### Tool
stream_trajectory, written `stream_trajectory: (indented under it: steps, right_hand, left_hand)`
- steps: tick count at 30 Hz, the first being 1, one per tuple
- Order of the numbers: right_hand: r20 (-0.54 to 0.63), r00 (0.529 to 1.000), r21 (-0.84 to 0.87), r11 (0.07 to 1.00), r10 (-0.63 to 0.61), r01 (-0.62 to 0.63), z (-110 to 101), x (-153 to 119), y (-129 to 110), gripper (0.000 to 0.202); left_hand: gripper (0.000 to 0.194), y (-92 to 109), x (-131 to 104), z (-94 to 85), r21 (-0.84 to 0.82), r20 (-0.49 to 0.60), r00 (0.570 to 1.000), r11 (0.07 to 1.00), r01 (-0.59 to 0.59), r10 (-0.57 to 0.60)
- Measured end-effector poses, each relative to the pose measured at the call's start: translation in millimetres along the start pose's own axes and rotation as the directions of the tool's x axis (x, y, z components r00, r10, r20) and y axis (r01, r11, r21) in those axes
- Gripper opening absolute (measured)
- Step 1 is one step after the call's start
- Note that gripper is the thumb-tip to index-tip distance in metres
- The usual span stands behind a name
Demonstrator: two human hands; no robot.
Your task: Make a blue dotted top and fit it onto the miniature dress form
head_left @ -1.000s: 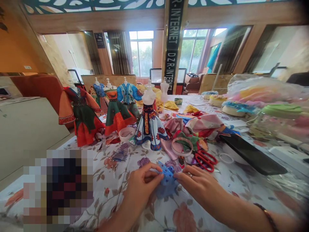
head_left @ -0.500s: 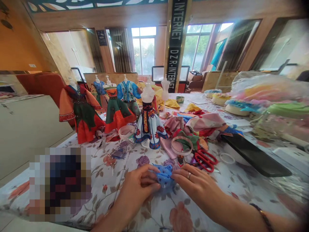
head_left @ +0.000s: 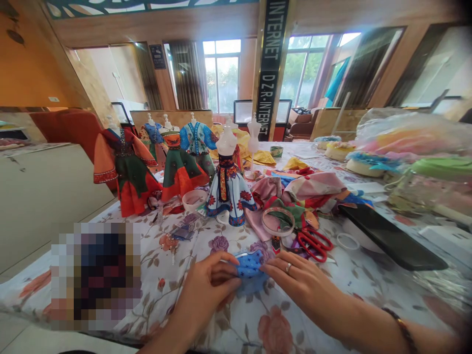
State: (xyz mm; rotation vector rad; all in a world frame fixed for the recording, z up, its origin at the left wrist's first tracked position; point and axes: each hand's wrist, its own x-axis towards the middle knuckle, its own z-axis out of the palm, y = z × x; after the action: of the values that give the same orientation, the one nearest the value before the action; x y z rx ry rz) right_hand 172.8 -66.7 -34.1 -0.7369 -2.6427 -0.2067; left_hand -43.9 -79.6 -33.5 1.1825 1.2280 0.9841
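Between my two hands lies a small piece of blue patterned fabric point(head_left: 250, 264), low over the flowered tablecloth. My left hand point(head_left: 214, 278) pinches its left edge with thumb and fingers. At its right edge, the fingers of my right hand point(head_left: 291, 270), which wears a ring, are closed on the cloth; the thumb is hidden beneath. Just beyond stands a small dress form point(head_left: 225, 140) in a white skirt with red flowers and a dark waistband point(head_left: 230, 196). Red-handled scissors point(head_left: 315, 243) and a tape roll point(head_left: 278, 221) lie past my right hand.
Several dressed mini mannequins point(head_left: 127, 167) stand at the back left. A heap of coloured fabric point(head_left: 313, 189) sits behind the scissors. On the right are a black phone point(head_left: 391, 236), a plastic bag point(head_left: 416, 130) and a green-lidded container point(head_left: 438, 169). A blurred-out patch covers the left front.
The blue fabric now looks flatter and more spread between my fingers. My left hand has shifted slightly left. The whole view has moved a little.
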Motion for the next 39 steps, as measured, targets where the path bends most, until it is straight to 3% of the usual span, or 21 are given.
stream_trajectory:
  steps: [9,23,30,35,39]
  right_hand:
    - [0.007,1.000,0.007,1.000,0.009,-0.009,4.3,-0.3,-0.6,0.032]
    - [-0.074,0.996,-0.086,0.995,-0.054,0.048,8.8,2.6,-2.9,0.029]
    - [0.040,0.999,0.071,0.997,0.036,-0.039,-1.0,8.1,-4.7,0.032]
    - [0.056,0.996,0.142,0.987,0.068,-0.076,5.2,7.1,-2.1,0.033]
    - [0.065,0.994,0.119,0.988,0.091,-0.098,10.3,6.3,-2.4,0.033]
  left_hand:
    - [0.017,-0.1,-2.9,-4.6,0.077,0.000,0.997,0.994,-0.081,0.081]
    - [0.017,-4.8,-6.3,-7.1,0.090,-0.006,0.998,0.994,-0.062,0.063]
    - [0.013,-5.7,-3.0,-4.1,0.005,-0.025,0.996,0.997,-0.083,0.083]
    - [0.014,-11.9,-3.6,-0.9,-0.032,-0.038,0.999,0.999,-0.038,0.037]
    - [0.012,-13.7,-6.0,-1.7,0.016,-0.093,0.987,0.991,-0.133,0.134]
